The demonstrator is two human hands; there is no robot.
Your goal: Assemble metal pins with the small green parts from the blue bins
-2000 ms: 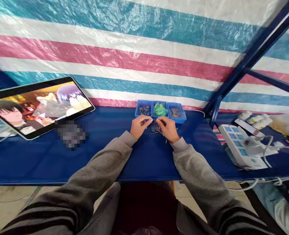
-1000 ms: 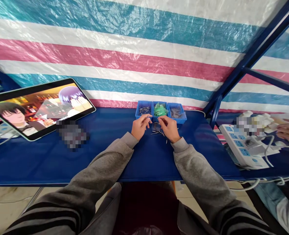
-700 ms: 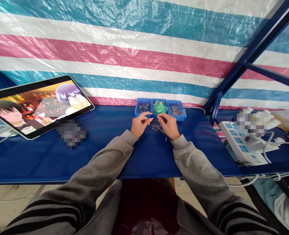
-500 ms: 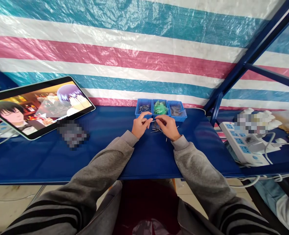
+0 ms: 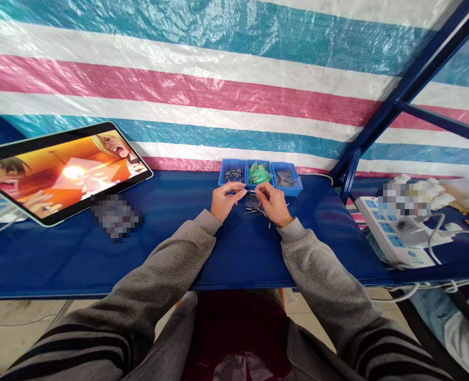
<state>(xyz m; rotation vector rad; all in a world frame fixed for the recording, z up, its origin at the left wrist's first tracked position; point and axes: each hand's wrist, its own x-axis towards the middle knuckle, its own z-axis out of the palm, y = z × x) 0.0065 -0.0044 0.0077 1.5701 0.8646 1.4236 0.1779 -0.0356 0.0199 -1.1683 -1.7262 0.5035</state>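
My left hand [image 5: 223,202] is closed in a pinch, thumb and forefinger meeting at one end of a small thin rod [image 5: 251,191]. At the rod's other end, my right hand [image 5: 275,204] pinches it between the fingertips. The rod lies roughly level between both hands, too small to make out in detail. Just below it, several loose thin metal pieces [image 5: 254,210] lie on the table beside my right hand. Directly behind the hands stand three blue bins: the left bin [image 5: 225,179] with thin metal pieces, the middle bin [image 5: 249,186] with green pieces, the right bin [image 5: 296,191] with greyish pieces.
A tablet [image 5: 65,172] playing a cartoon stands at the left, with a blurred-out item [image 5: 116,217] before it. On the right sit a white power strip [image 5: 397,233] with cables and a blue metal frame post [image 5: 348,172]. Striped plastic sheeting [image 5: 218,95] hangs behind the blue table [image 5: 171,211].
The left fingers have straightened and shifted slightly left. The right fingertips have moved a little up and inward. The rod stays between the hands, and the tablet's picture has changed.
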